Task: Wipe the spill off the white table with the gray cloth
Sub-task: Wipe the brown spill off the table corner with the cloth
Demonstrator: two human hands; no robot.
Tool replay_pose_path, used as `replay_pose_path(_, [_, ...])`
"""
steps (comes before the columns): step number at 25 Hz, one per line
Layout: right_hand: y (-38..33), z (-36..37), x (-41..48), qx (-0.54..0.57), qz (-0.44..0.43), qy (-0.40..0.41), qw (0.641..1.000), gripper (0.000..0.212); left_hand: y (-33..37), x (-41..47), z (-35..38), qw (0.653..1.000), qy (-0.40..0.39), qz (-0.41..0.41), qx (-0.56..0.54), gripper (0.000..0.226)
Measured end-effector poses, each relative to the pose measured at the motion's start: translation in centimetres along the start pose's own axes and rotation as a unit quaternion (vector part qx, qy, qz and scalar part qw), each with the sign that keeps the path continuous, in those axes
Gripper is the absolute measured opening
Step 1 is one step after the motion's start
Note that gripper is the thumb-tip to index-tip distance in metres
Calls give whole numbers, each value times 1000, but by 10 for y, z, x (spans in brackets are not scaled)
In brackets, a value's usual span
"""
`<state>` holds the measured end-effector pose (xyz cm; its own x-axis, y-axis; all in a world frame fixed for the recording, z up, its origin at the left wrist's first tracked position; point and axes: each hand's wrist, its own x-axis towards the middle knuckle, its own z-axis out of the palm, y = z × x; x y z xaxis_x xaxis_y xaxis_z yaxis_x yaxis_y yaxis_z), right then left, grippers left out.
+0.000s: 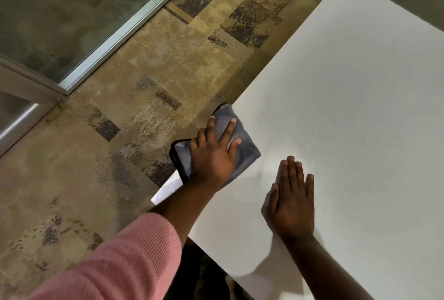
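Observation:
The gray cloth [247, 149] lies on the left edge of the white table [348, 97], and part of it hangs over that edge. My left hand [215, 153] presses flat on top of the cloth with fingers spread, in a pink sleeve. My right hand [292, 200] rests flat on the tabletop to the right of the cloth, palm down, fingers together, holding nothing. No spill is plainly visible on the table; a faint sheen shows just above the right hand's fingertips.
Patterned tan and dark carpet [144, 97] covers the floor left of the table. A glass partition with a metal frame [115, 35] runs along the far left. The table's near corner [156, 200] juts out under my left forearm.

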<state>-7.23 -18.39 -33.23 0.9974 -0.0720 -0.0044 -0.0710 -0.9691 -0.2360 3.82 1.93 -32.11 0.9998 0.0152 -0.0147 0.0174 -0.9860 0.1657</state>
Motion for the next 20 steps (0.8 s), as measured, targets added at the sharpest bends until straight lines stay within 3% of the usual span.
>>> replay_pose_path(5, [-2, -2, 2, -5, 3, -4, 1000, 66, 19, 54, -3, 998, -27, 61, -8, 56])
replay_pose_path(13, [-5, -12, 0, 0, 6, -37, 999, 65, -65, -77, -22, 999, -30, -26, -4, 59])
replay_pose_path(20, [0, -7, -3, 12, -29, -49, 998, 68, -55, -45, -20, 996, -65, -27, -46, 58])
